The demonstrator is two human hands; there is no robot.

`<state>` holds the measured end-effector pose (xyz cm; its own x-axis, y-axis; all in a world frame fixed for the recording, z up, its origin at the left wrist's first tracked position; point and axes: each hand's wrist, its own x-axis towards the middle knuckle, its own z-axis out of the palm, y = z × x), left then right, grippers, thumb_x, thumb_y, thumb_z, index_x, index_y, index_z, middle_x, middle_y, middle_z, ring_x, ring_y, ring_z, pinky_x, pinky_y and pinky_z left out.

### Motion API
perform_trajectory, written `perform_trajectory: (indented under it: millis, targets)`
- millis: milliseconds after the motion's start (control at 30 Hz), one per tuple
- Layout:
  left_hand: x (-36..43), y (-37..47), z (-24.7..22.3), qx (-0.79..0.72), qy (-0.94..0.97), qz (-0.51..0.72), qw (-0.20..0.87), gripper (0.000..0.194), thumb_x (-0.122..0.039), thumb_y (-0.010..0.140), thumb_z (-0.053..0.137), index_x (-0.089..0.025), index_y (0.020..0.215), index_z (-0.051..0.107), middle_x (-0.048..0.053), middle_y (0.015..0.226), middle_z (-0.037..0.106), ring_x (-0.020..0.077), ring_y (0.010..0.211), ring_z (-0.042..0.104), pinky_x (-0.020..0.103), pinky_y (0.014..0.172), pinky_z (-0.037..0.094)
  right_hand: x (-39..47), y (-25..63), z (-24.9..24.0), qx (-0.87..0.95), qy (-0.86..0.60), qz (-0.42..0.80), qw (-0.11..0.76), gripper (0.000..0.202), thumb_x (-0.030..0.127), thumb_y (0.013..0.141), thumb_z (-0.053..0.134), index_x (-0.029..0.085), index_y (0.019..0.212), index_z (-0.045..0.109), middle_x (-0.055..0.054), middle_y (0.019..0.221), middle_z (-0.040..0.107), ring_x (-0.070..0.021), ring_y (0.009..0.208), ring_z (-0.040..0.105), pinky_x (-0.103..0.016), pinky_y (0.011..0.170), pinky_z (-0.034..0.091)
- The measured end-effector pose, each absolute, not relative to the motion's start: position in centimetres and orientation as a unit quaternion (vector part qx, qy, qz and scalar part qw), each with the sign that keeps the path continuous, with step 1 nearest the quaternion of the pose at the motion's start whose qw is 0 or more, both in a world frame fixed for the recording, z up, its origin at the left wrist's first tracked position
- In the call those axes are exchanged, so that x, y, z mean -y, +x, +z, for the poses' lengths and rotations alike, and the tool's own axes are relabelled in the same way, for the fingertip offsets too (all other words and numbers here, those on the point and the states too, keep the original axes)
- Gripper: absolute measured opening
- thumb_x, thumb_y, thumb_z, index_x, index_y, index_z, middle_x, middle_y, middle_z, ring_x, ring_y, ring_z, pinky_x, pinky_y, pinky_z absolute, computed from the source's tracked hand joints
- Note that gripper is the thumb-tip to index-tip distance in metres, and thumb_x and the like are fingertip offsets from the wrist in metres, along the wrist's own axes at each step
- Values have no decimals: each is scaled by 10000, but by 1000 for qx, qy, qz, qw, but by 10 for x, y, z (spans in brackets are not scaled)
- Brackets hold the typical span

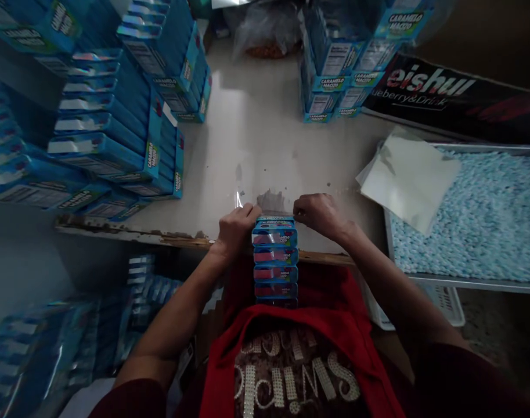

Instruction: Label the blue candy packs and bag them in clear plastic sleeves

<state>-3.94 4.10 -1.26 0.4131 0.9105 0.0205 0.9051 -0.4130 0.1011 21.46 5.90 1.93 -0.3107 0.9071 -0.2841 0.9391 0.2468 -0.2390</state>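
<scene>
A row of several small blue candy boxes (276, 255) stretches from the table's front edge towards my body, in the middle of the view. At its far end lies a piece of clear plastic wrap (271, 213), thin and hard to make out, with a glint beside it on the left. My left hand (238, 227) is closed, its fingers pinching the wrap at the left far corner of the row. On the opposite corner my right hand (320, 215) is also closed, fingertips curled at the wrap's right edge. What lies under the fingers is mostly hidden.
Tall stacks of blue candy packs (108, 122) line the table's left; more packs (334, 64) stand at the back right. A metal tray (390, 244) of small pale-blue candies, partly covered by paper sheets (408, 180), sits right, before a black carton (456, 96). The worn table edge (160, 238) runs across.
</scene>
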Motion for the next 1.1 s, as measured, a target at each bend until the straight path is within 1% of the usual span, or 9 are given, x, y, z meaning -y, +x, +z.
perform_trajectory:
  millis: [167,300,400,500,567,700,867,933,1100]
  targets:
    - [-52,-32,9,-578,811,10,93,193,-316,1089,626,-226,1034,788,81,1078,775,219,824,700,346,597,234,-39,202,21,-740,647,-185,-5,114,181,960,737,224,920,835,-46,935,841,-192,832,713,-308,692,319]
    - [-68,-32,23,-583,808,-2,88,179,-295,1062,658,-238,1044,826,84,1164,759,205,766,667,334,582,233,-35,193,32,-731,656,-181,-49,190,224,1016,681,212,939,854,-78,1003,845,-193,834,711,-315,695,340]
    - [-72,-35,28,-600,791,59,101,97,-279,993,754,-227,978,836,76,1049,760,214,795,675,325,607,305,-36,192,40,-715,675,-164,-77,202,228,1006,693,194,897,861,-94,1017,832,-187,804,699,-320,683,343]
    - [-61,-42,34,-596,781,149,113,35,-200,923,811,-214,955,810,41,901,748,203,801,684,312,651,369,-29,195,46,-717,665,-171,-121,177,225,978,727,199,865,862,-79,950,823,-184,782,703,-316,690,376]
    - [-46,-47,39,-573,788,205,93,30,-177,936,791,-203,923,783,39,895,757,189,784,682,307,658,387,-19,196,49,-718,657,-165,-160,188,245,994,716,212,885,866,-67,911,825,-183,766,714,-315,698,403]
    - [-18,-53,43,-535,793,291,16,137,-189,1003,724,-200,873,768,55,893,787,189,776,704,305,655,411,2,192,58,-706,660,-113,-231,223,295,1033,661,231,968,864,-63,928,850,-190,759,748,-312,690,443]
    - [-3,-59,33,-504,773,384,-20,115,-212,1004,742,-193,913,809,36,836,821,178,772,768,278,721,523,21,181,62,-678,660,-117,-302,139,261,993,682,233,979,817,-33,911,862,-167,736,770,-283,684,479]
    - [2,-58,30,-516,752,410,18,123,-227,992,757,-199,894,827,27,836,837,168,766,783,267,748,557,26,178,61,-670,653,-136,-326,124,251,982,685,226,927,794,-21,857,846,-162,717,768,-277,678,484]
    - [13,-53,38,-615,618,440,216,82,-271,912,818,-205,873,849,10,815,835,170,726,772,269,720,588,29,173,67,-651,650,-174,-352,123,215,956,674,214,894,780,-12,798,818,-152,679,740,-283,680,490]
